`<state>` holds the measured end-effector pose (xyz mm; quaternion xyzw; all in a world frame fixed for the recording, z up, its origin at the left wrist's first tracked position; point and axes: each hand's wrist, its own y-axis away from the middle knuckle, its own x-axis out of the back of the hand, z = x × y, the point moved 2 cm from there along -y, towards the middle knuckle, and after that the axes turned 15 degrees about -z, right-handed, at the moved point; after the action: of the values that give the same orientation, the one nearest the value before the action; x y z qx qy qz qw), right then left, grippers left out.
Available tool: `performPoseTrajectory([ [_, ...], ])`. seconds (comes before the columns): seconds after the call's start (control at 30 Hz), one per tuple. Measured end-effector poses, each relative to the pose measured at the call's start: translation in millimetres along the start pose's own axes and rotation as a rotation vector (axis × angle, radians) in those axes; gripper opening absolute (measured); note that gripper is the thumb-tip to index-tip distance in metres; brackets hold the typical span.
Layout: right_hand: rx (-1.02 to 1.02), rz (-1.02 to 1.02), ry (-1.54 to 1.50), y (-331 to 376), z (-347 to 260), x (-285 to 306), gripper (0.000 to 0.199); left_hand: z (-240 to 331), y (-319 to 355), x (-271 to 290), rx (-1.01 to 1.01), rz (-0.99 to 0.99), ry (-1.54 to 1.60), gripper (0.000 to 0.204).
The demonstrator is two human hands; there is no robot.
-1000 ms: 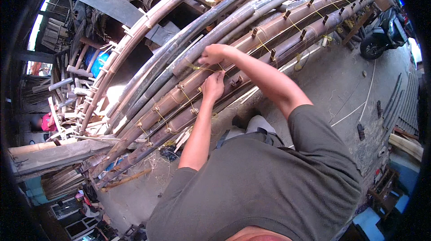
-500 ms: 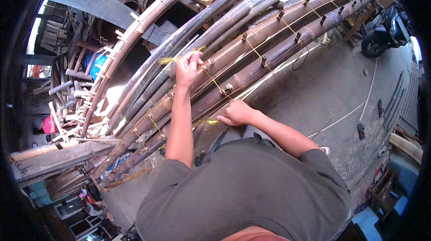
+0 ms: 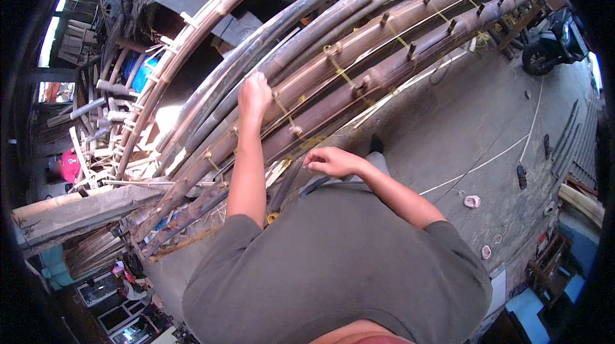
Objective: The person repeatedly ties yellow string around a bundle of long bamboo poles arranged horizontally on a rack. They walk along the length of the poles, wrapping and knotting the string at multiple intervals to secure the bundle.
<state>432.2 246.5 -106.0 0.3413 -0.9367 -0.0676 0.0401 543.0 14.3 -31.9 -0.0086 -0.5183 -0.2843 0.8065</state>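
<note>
Two long brown bamboo poles, the farther one (image 3: 307,79) and the nearer one (image 3: 317,113), run diagonally side by side with short pegs along them. Yellow string (image 3: 343,76) spans the two poles, with a loose loop at its far end. My left hand (image 3: 255,95) is curled closed at the farther pole, beside a pale peg; whatever it may hold is hidden. My right hand (image 3: 333,161) stays low in front of the nearer pole, its fingertips drawn together, their contents too small to make out. Another string (image 3: 284,111) crosses the poles between my hands.
Grey poles (image 3: 282,56) and a curved bamboo piece with pale crosspieces (image 3: 168,68) lie beyond. A concrete beam (image 3: 90,216) stands at left, with a person in red (image 3: 70,166) behind it. A motorcycle (image 3: 554,46) is parked far right on the grey floor (image 3: 474,132).
My body and hands have shifted left along the poles, so the poles appear farther right. The yellow string has left my left hand and stays on the farther pole.
</note>
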Motion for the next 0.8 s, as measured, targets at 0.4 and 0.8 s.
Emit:
performPoseTrajectory([
  [0.4, 0.299, 0.476, 0.691, -143.4, -135.3, -2.5, 0.036, -94.1, 62.8, -107.0, -0.406, 0.163, 0.17, 0.042],
  [0.8, 0.294, -0.176, 0.048, -80.2, -129.5, 39.0, 0.044, -64.4, 77.1, -65.9, -0.058, -0.14, 0.191, 0.034],
])
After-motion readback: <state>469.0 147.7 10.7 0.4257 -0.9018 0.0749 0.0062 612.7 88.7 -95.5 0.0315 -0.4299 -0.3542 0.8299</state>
